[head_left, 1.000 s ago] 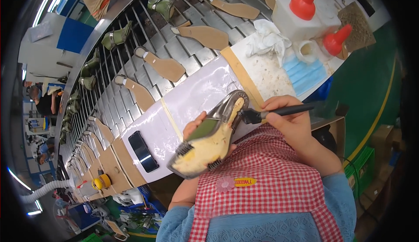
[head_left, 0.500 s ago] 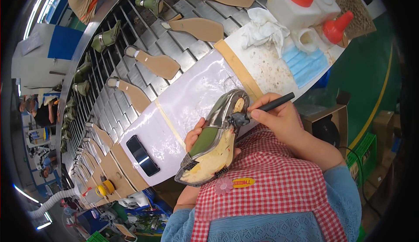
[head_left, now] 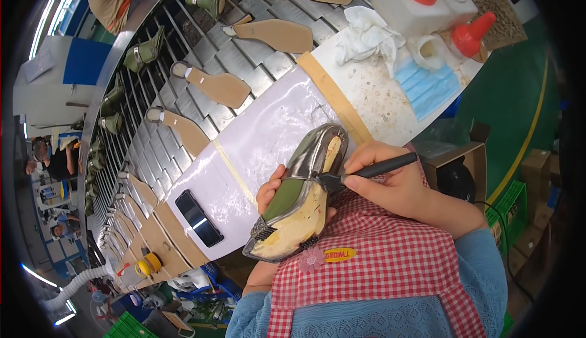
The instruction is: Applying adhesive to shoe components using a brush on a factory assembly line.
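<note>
My left hand is wrapped round a green and metallic shoe upper on a last, with fingers at its far side and the rest of the hand hidden beneath. The underside is turned up toward me, cream-coloured with dark folded edges. My right hand grips a brush by its black handle. Its dark head touches the shoe's underside near the right edge, about midway along. Below the shoe is my red checked apron.
Beyond the pale work sheet, a slatted conveyor carries tan soles and green shoe uppers. A phone lies at left. At right are a white bottle with a red cap, an open jar, crumpled tissue and a blue mask.
The brush head has slid slightly along the underside toward the left and nearer me, and its handle has tilted flatter. My left hand keeps its hold on the shoe.
</note>
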`<state>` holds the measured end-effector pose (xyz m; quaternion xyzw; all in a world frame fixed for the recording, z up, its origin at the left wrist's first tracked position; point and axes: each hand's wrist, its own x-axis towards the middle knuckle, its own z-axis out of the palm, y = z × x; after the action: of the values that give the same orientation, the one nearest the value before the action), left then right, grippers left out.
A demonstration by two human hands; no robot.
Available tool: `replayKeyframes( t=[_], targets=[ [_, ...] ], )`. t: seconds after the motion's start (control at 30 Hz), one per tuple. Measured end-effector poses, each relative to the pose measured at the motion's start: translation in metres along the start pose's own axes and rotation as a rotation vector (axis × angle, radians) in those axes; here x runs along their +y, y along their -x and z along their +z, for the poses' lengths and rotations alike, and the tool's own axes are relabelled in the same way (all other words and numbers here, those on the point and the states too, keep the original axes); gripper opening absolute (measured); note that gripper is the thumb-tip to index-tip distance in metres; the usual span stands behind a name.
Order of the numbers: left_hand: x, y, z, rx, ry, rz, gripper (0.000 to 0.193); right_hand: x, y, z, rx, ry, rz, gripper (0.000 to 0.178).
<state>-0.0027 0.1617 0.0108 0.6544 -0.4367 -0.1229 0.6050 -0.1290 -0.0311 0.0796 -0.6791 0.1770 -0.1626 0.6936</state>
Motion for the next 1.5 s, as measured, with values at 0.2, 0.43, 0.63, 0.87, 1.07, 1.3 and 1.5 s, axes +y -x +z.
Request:
replayKeyframes(
  t=[0.2, 0.43, 0.63, 0.87, 1.07, 1.3, 1.5],
  targets=[
    [0.005, -0.011, -0.011, -0.050, 0.007, -0.171, 0.110, -0.010, -0.011, -0.005, 0.098, -0.442, 0.193, 0.012],
    [0.002, -0.109, -0.037, 0.178, 0.994, -0.411, 0.079, -0.024, -0.014, -0.039, 0.251, -0.460, -0.053, 0.015],
    [-0.025, -0.264, -0.048, 0.116, 1.065, -0.291, 0.053, -0.030, -0.024, -0.067, 0.164, -0.477, -0.070, 0.013],
    [-0.098, -0.485, -0.005, -0.024, 0.919, -0.239, 0.046, -0.033, -0.052, -0.103, 0.120, -0.461, -0.069, 0.014],
    [-0.195, -0.577, 0.050, -0.057, 0.831, -0.301, 0.054, -0.037, -0.079, -0.127, 0.212, -0.472, 0.028, 0.019],
    [-0.245, -0.598, 0.044, -0.067, 0.700, -0.447, 0.045, -0.030, -0.104, -0.118, 0.321, -0.526, 0.029, 0.023],
    [-0.176, -0.541, -0.033, -0.233, -0.711, -0.173, 0.075, -0.028, -0.101, -0.109, 0.412, -0.411, -0.082, 0.027]
  ],
)
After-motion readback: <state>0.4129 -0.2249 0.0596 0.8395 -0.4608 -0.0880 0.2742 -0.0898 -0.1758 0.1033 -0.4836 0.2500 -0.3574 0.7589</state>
